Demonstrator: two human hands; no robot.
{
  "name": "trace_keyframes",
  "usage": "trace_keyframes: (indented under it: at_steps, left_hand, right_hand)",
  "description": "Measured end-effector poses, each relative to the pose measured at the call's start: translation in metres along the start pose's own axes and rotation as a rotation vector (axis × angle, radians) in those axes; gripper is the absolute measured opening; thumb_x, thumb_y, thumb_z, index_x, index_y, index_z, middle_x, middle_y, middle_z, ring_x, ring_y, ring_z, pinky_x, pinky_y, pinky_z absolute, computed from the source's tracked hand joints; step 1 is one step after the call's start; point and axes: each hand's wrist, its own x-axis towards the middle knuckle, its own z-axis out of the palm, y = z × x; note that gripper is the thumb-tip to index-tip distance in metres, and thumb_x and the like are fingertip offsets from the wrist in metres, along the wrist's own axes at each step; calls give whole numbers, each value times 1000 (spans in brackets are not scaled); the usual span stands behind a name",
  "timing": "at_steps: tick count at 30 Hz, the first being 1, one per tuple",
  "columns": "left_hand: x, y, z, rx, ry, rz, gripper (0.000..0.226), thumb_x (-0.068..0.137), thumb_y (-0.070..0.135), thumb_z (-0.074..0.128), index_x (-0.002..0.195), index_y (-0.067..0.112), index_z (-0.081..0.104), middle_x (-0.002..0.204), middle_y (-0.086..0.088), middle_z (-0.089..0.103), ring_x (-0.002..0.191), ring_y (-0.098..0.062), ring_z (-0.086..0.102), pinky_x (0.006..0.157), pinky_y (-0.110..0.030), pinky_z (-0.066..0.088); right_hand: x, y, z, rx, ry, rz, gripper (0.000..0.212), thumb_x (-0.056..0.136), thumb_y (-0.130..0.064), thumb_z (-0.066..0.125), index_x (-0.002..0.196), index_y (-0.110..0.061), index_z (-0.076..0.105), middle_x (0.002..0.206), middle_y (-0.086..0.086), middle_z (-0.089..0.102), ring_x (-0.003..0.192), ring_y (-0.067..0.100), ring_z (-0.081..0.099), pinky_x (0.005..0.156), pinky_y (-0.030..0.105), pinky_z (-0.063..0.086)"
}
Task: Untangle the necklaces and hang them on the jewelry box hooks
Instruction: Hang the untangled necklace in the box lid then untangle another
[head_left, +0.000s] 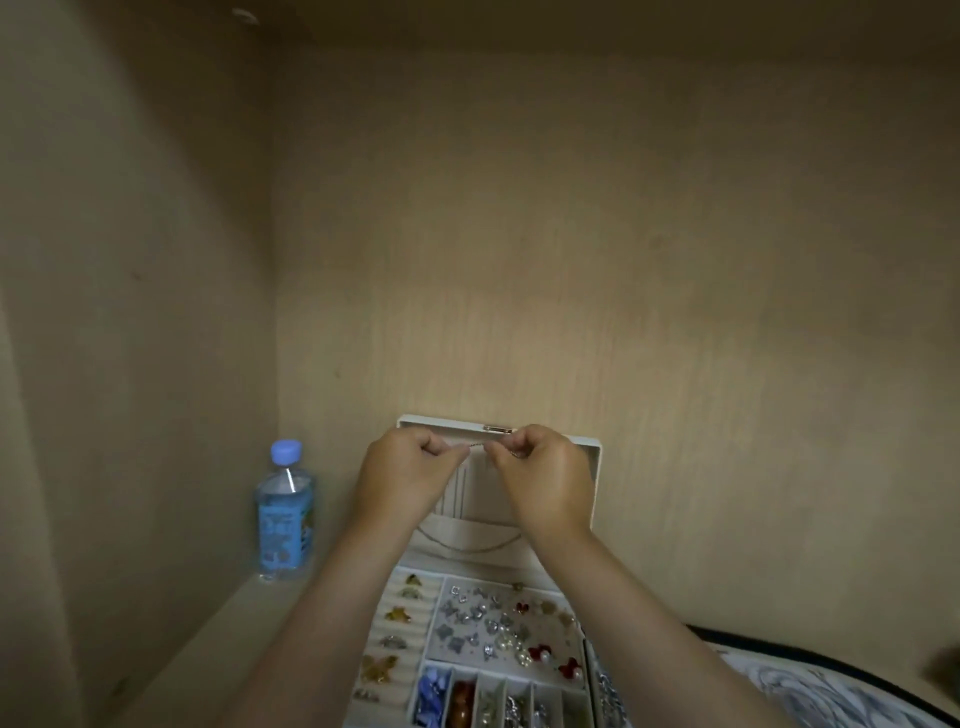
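A cream jewelry box (595, 467) stands open against the wooden back wall, its lid upright. My left hand (402, 475) and my right hand (545, 478) are raised in front of the top of the lid, close together. Between their fingertips runs a short stretch of thin necklace chain (479, 448), pinched at both ends. More chain hangs in loops down the lid's inside (470, 543), partly hidden by my hands. Any hooks behind my hands are hidden.
The box tray (498, 631) holds rings, small charms and beads in several compartments. A water bottle with a blue cap (284, 512) stands to the left by the side wall. A patterned cloth (831, 691) lies at the lower right.
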Motion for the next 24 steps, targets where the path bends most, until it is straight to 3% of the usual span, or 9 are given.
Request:
trace_keyframes:
  at_steps: [2, 5, 10, 15, 20, 22, 24]
  left_hand:
    - [1, 0, 9, -7, 1, -39, 28, 80, 39, 76, 61, 19, 67, 66, 9, 68, 67, -6, 64, 65, -24, 49]
    - [2, 3, 20, -24, -21, -117, 32, 82, 37, 72, 60, 16, 62, 64, 7, 67, 64, -7, 62, 56, -21, 43]
    - [-1, 0, 27, -56, -52, -201, 35, 84, 37, 72, 58, 17, 57, 59, 6, 62, 58, -11, 58, 50, -21, 35]
    - [-8, -6, 30, -79, -91, -233, 43, 84, 35, 72, 53, 17, 49, 51, 1, 52, 51, -16, 51, 50, -23, 35]
    - [-14, -14, 29, -134, -160, -250, 37, 85, 35, 71, 58, 14, 57, 53, 3, 58, 53, -16, 57, 58, -26, 47]
    - [-15, -17, 28, -185, -191, -243, 25, 86, 31, 69, 65, 17, 68, 67, 8, 69, 69, -16, 67, 71, -33, 57]
    - [-19, -17, 26, -209, -214, -208, 17, 90, 24, 64, 77, 22, 75, 84, 9, 74, 87, -13, 69, 84, -35, 57]
  right_hand:
    - [0, -2, 6, -104, 60, -13, 17, 86, -40, 70, 80, -24, 72, 74, -11, 71, 70, 12, 64, 58, 25, 45]
    - [-1, 2, 13, -253, 134, -119, 16, 88, -36, 68, 81, -23, 75, 78, -6, 73, 71, 17, 66, 56, 26, 40]
    - [-2, 15, 20, -341, 209, -281, 14, 78, -28, 77, 66, -21, 72, 62, -4, 68, 54, 19, 62, 48, 21, 30]
    - [-3, 19, 16, -461, 73, -295, 14, 85, -25, 65, 74, -20, 73, 69, -3, 69, 65, 18, 62, 45, 23, 18]
    - [-11, 20, 13, -466, -138, -245, 17, 95, -30, 54, 93, -24, 70, 85, -5, 72, 77, 17, 65, 58, 27, 38]
    - [-15, 17, 10, -394, -179, -186, 19, 96, -34, 53, 99, -26, 70, 90, -6, 73, 81, 15, 67, 61, 26, 43]
    - [-19, 13, 10, -267, -256, -86, 20, 93, -38, 55, 98, -28, 71, 91, -10, 73, 82, 11, 67, 64, 26, 48]
